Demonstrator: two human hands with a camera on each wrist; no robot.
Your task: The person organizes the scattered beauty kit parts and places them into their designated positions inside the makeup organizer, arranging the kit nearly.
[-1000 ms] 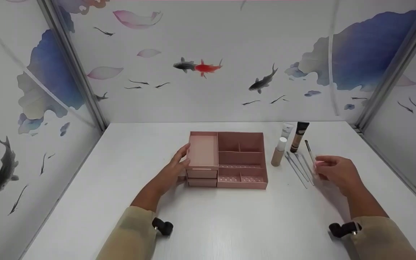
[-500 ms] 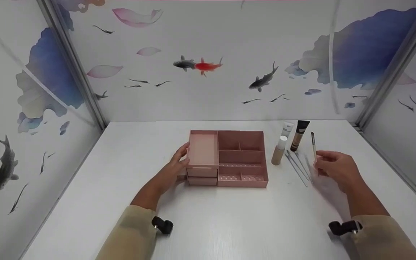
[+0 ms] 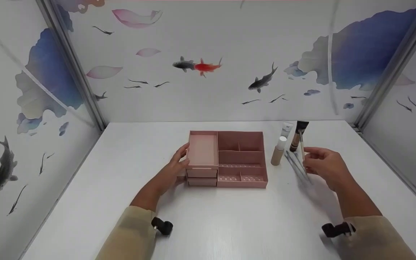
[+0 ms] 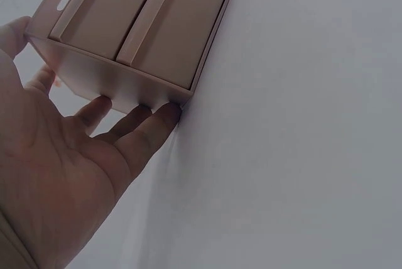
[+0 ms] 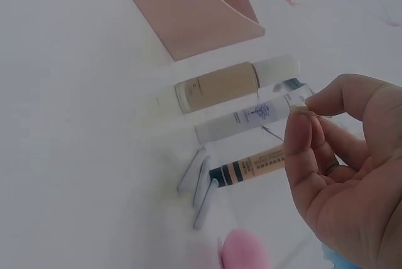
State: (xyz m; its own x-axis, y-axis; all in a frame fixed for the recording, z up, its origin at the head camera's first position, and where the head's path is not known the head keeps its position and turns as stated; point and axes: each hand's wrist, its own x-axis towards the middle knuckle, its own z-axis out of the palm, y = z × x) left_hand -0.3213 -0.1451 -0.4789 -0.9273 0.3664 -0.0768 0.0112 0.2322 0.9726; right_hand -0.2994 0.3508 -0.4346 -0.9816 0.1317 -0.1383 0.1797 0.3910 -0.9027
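My right hand [image 3: 323, 164] pinches a slim makeup brush [image 3: 302, 142] between thumb and fingers, its dark tip pointing up and overlapping a black-capped tube [image 3: 296, 139] in the head view. In the right wrist view, the thumb and forefinger meet on the handle, which is mostly hidden by the hand. My left hand [image 3: 173, 166] rests against the left side of a pink organizer [image 3: 242, 184], with its fingers spread along the wall in the left wrist view. The organizer has two drawers [image 4: 179, 24] at the front left and open compartments on the right.
A foundation bottle [image 3: 277, 155] with a white cap and a white tube [image 3: 286, 129] stand right of the organizer. Several thin silver sticks [image 3: 295, 167] lie beside them. A pink sponge [image 5: 245, 250] shows in the right wrist view. Patterned walls enclose the white table.
My right hand has lifted the brush upright and then moved left with it, over the silver sticks. The left hand and the organizer have stayed in place.
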